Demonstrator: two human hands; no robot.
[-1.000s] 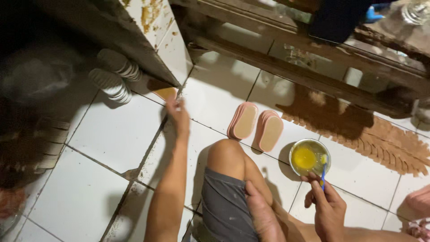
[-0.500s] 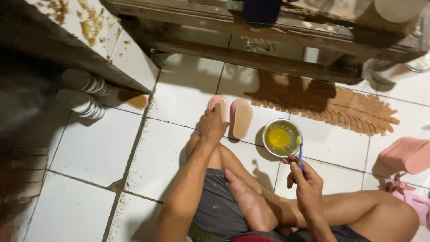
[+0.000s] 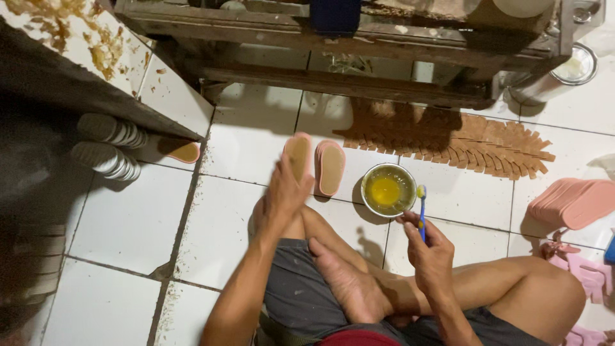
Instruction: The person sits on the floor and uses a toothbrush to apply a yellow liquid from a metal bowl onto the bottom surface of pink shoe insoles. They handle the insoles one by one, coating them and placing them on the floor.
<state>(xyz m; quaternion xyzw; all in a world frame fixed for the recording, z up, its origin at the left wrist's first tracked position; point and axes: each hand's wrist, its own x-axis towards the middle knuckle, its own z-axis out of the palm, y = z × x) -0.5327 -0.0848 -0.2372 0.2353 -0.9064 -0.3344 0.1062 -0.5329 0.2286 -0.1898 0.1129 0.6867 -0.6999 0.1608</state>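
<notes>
You sit cross-legged on a white tiled floor point(image 3: 128, 224), facing a worn wooden bench point(image 3: 333, 57) that runs across the top of the view. On the tiles below it lies a brown fringed mat point(image 3: 474, 144), and off to your far right a stack of pink soles point(image 3: 573, 202) rests on the floor. To your left, rolled grey soles point(image 3: 109, 144) are tucked under a stained white ledge point(image 3: 77, 51). Straight ahead, two tan shoe soles point(image 3: 320, 165) lie side by side on the floor, just left of a small bowl of yellow glue point(image 3: 387, 190). Your left hand point(image 3: 285, 192) has its fingers loosely curled around the near end of the left sole, lifting or gripping it; how tightly you cannot tell. Your right hand point(image 3: 430, 247) is closed around a small blue-handled brush point(image 3: 421, 211), held upright, with its yellow head just beside the bowl's right rim.
</notes>
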